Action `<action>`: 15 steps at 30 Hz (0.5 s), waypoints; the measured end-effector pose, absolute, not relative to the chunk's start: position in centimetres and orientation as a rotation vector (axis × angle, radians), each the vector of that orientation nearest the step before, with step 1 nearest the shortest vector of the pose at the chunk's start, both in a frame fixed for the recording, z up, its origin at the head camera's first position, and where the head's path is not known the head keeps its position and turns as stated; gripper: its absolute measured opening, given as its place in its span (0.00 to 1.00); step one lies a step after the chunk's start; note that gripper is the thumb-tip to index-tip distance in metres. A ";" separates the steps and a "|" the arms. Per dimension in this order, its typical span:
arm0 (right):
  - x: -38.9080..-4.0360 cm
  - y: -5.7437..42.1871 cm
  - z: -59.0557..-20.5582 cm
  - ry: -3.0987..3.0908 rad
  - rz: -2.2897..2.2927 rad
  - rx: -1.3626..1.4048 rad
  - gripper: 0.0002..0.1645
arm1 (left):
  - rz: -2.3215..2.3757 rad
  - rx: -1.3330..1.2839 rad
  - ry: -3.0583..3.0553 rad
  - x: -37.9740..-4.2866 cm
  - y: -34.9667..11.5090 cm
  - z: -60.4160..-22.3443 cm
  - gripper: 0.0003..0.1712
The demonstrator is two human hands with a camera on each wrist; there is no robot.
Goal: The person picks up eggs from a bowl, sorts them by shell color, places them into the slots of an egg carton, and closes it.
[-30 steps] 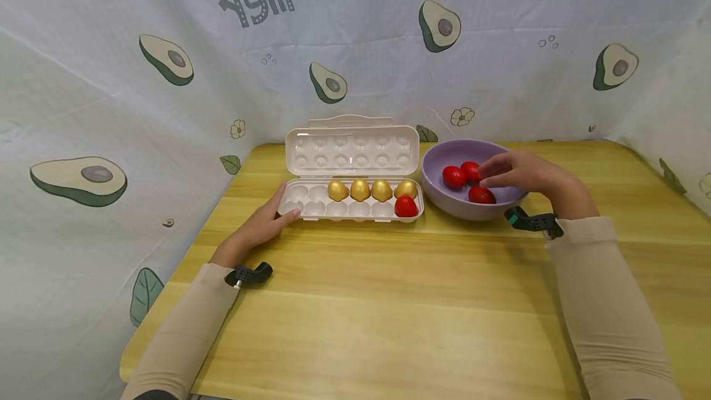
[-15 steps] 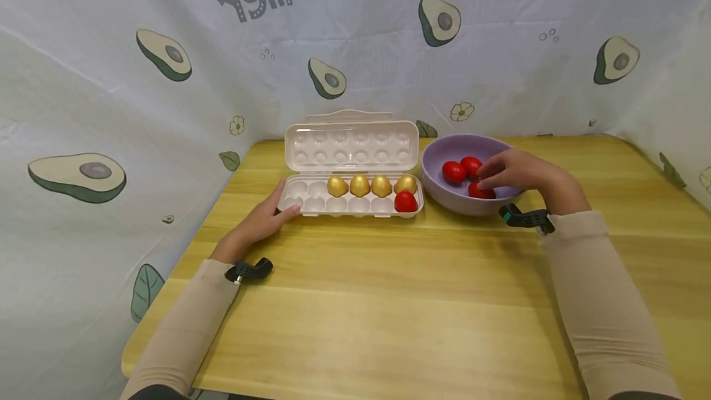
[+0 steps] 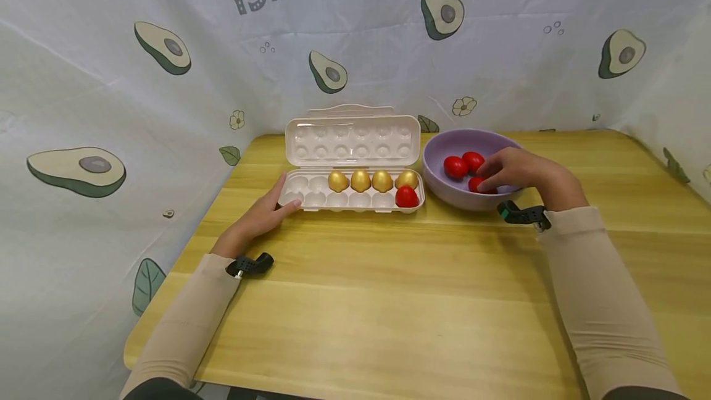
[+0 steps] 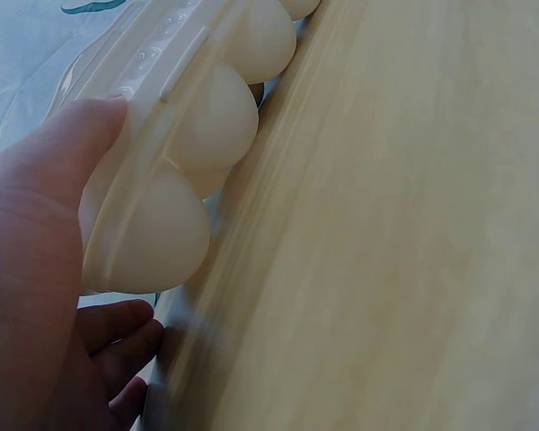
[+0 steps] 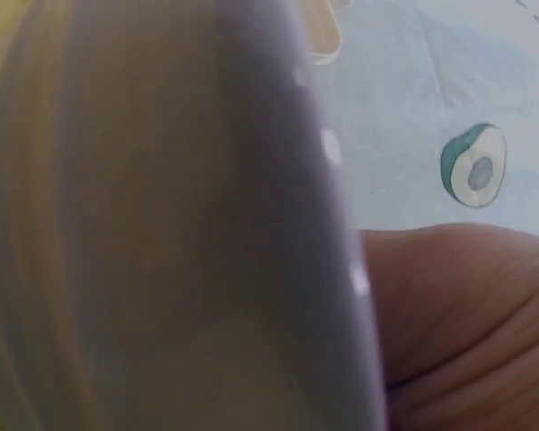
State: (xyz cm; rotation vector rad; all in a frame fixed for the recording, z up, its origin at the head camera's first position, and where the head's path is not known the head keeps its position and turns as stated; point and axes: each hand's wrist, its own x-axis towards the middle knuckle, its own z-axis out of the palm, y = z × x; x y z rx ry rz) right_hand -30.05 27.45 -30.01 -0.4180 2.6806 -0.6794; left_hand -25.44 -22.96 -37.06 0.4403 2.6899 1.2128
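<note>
Four gold eggs and one red egg occupy my egg carton, which lies at twelve o'clock on the table; the purple bowl stands just beside it, at the carton's three o'clock. My left hand grips the carton's nine o'clock end, thumb over the near rim and fingers round the end. My right hand reaches into the bowl, fingers bent down to the nearest red egg; whether they pinch it or merely touch it I cannot tell, since the bowl wall blocks my right wrist view. Two more red eggs lie at about ten and eleven o'clock from it. I judge that the smooth shell could slip if my fingertips bear only on its top, and that it could then roll into its neighbours. My right wrist camera, near the rim at five o'clock, could snag and tip the bowl. Bowl wall and carton rim both stand between this egg and the cups. The raised lid and printed cloth limit room toward twelve.
</note>
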 end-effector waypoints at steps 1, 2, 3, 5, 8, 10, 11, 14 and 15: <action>-30.0 27.4 -30.0 2.675 -0.675 -0.419 0.26 | 1.213 0.439 2.687 -25.2 -22.8 -36.7 0.46; -30.0 27.3 -30.0 2.670 -0.672 -0.421 0.25 | 1.208 0.440 2.687 -25.0 -22.6 -36.3 0.46; -30.0 27.3 -30.0 2.672 -0.662 -0.422 0.25 | 1.204 0.441 2.687 -24.8 -22.5 -36.1 0.46; -30.0 27.2 -30.0 2.682 -0.639 -0.427 0.24 | 1.184 0.442 2.696 -24.8 -22.4 -35.9 0.46; -30.1 27.1 -30.2 2.695 -0.603 -0.444 0.23 | 1.192 0.442 2.695 -25.2 -22.6 -36.4 0.46; -30.1 27.1 -30.3 2.700 -0.583 -0.462 0.22 | 1.199 0.439 2.697 -25.7 -22.9 -37.2 0.47; -30.2 27.1 -30.4 2.700 -0.578 -0.468 0.21 | 1.200 0.438 2.700 -25.9 -23.1 -37.5 0.47; -30.2 27.1 -30.6 2.702 -0.562 -0.493 0.20 | 1.192 0.434 2.722 -26.6 -23.5 -38.6 0.47; -30.2 27.1 -30.6 2.703 -0.560 -0.498 0.20 | 1.187 0.435 2.731 -26.7 -23.6 -38.7 0.47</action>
